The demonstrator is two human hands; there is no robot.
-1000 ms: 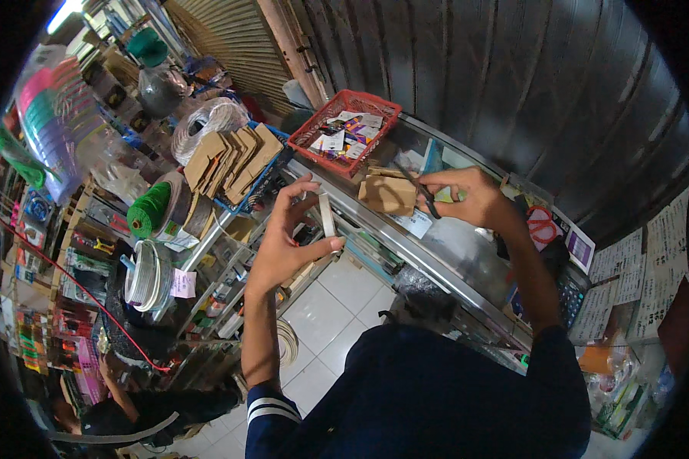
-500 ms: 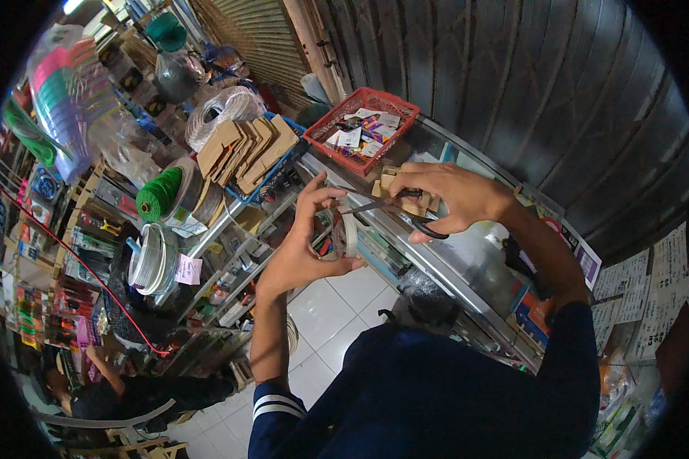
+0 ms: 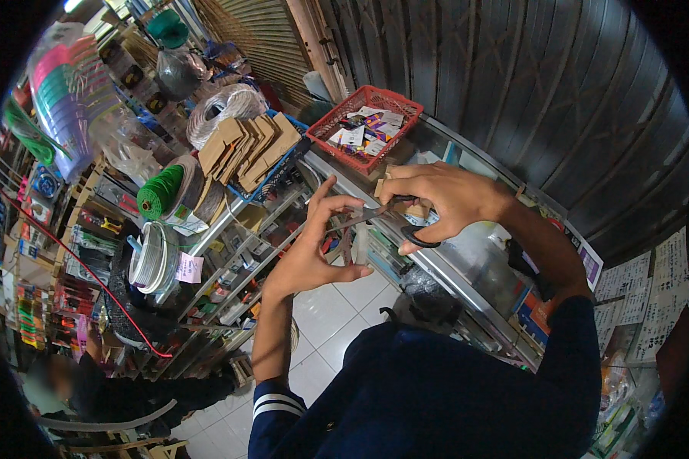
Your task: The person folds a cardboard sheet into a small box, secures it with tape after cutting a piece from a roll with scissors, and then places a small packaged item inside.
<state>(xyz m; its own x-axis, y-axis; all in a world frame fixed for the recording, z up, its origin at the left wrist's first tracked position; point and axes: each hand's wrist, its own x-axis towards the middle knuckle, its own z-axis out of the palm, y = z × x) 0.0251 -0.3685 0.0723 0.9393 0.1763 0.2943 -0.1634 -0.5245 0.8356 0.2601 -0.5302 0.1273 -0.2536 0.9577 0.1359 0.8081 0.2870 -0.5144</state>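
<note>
My right hand grips a pair of scissors by the black handles, with fingers and thumb in or against the loops. Its blades are parted and point left, toward my left hand. That hand curves in a C shape, its thumb and fingers spanning a thin, pale, see-through loop; its exact kind is hard to make out. The blades lie at the top of this loop, just by the left fingertips. Both hands are raised over the front edge of a glass counter. Behind the right hand, small tan blocks are partly hidden.
A red plastic basket of small packets stands on the counter's far end. Left of it are a blue basket of folded brown cardboard, a green twine spool and coiled white cable. Another person is at the lower left.
The scissors and right hand have shifted slightly left and down. The pale loop in my left hand has turned and looks thinner. The person at lower left has moved their head and arm.
</note>
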